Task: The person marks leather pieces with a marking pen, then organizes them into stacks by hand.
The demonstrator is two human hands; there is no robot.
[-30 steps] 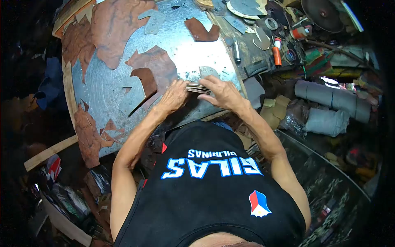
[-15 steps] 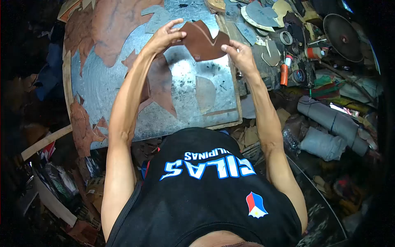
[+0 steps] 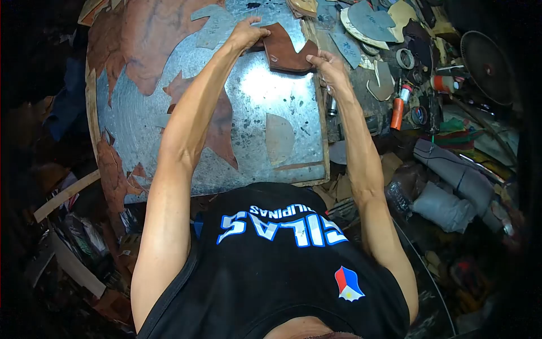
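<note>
A dark brown cut leather piece (image 3: 287, 52) with a notched upper edge is stretched between both hands above the metal-topped table (image 3: 254, 141). My left hand (image 3: 247, 35) pinches its left edge. My right hand (image 3: 330, 69) grips its right edge between thumb and fingers. Beneath my left forearm lies a reddish-brown leather scrap (image 3: 219, 124), partly hidden by the arm. A grey curved template (image 3: 279, 138) rests flat on the metal, nearer my body.
Large brown hides (image 3: 161, 45) cover the table's far left, beside a grey template (image 3: 213, 25). Right of the table are more templates (image 3: 367, 22), a tape roll (image 3: 405, 57), an orange bottle (image 3: 398, 110) and a round fan (image 3: 486, 68). Grey rolls (image 3: 451, 164) lie lower right.
Both hands have shifted right with the leather piece, which now tilts differently and shows a thicker lower edge. My left forearm has moved across more of the table.
</note>
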